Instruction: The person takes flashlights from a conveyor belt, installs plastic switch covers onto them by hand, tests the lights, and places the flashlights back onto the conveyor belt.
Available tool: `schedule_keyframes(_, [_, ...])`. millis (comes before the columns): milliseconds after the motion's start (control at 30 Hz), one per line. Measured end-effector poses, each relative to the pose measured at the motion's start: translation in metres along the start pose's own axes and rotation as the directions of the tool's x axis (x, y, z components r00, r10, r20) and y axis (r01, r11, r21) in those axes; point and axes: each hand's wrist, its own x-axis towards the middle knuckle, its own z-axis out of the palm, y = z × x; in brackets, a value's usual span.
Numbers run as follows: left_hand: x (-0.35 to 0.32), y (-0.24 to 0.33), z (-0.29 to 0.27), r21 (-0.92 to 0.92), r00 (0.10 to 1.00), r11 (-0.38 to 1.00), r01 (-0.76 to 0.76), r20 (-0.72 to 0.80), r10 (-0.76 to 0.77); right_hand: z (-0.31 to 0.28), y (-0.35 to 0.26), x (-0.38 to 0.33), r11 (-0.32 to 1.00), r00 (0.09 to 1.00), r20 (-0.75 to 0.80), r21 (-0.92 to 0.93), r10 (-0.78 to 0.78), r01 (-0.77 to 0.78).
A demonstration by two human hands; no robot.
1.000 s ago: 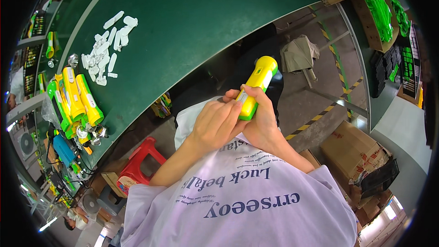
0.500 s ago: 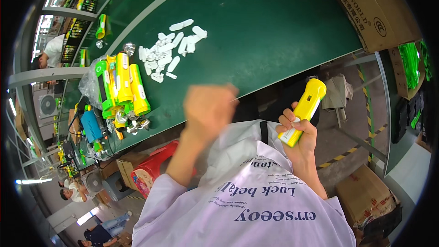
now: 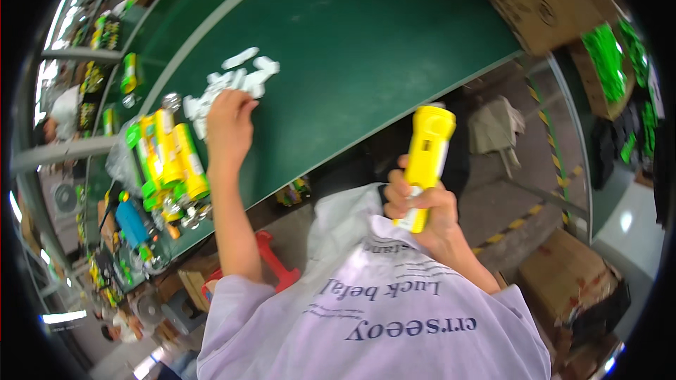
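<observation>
My right hand [image 3: 438,212] is wrapped around the lower end of a yellow flashlight [image 3: 428,142], held tilted in front of my body beyond the table edge. The flashlight has a dark switch opening on its side, and a white piece shows by my thumb. Over at the left, my left hand [image 3: 231,125] is at the near side of a pile of small white strip-like pieces [image 3: 243,58] on the green table [image 3: 345,49]. Its fingers are curled downward, and what they pinch, if anything, is hidden.
Several yellow-green flashlights [image 3: 189,162] lie beside a clear plastic bag and shiny reflectors at the table's left. A blue tool [image 3: 132,222] sits nearer. A cardboard box [image 3: 535,0] stands at the far right; a red stool [image 3: 276,264] is below the table edge.
My left hand has moved left and away from me, to the white pieces. The right hand has shifted slightly left, turning the flashlight more upright. The whole view has shifted.
</observation>
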Motion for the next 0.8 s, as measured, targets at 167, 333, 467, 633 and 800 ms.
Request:
schedule_keyframes(167, [-0.029, 0.108, 0.007, -0.777, 0.955, 0.589, 0.224, 0.296, 0.027, -0.010, 0.006, -0.001, 0.991, 0.981, 0.150, 0.031, 0.121, -0.127])
schedule_keyframes(333, [-0.045, 0.148, 0.028, -0.850, 0.903, 0.485, 0.205, 0.356, 0.242, -0.006, 0.011, -0.006, 0.978, 0.963, 0.179, -0.083, 0.202, -0.190])
schedule_keyframes(467, [-0.047, 0.157, 0.034, -0.849, 0.924, 0.507, 0.148, 0.302, 0.235, -0.006, 0.009, -0.009, 0.973, 0.964, 0.158, -0.123, 0.213, -0.195])
schedule_keyframes(633, [-0.050, 0.157, 0.031, -0.836, 0.928, 0.514, 0.192, 0.325, 0.182, 0.000, 0.007, -0.014, 0.974, 0.970, 0.148, -0.148, 0.191, -0.169])
schedule_keyframes(800, [-0.050, 0.156, 0.029, -0.807, 0.922, 0.568, 0.158, 0.327, 0.208, 0.000, 0.007, -0.014, 0.968, 0.975, 0.118, -0.192, 0.190, -0.165])
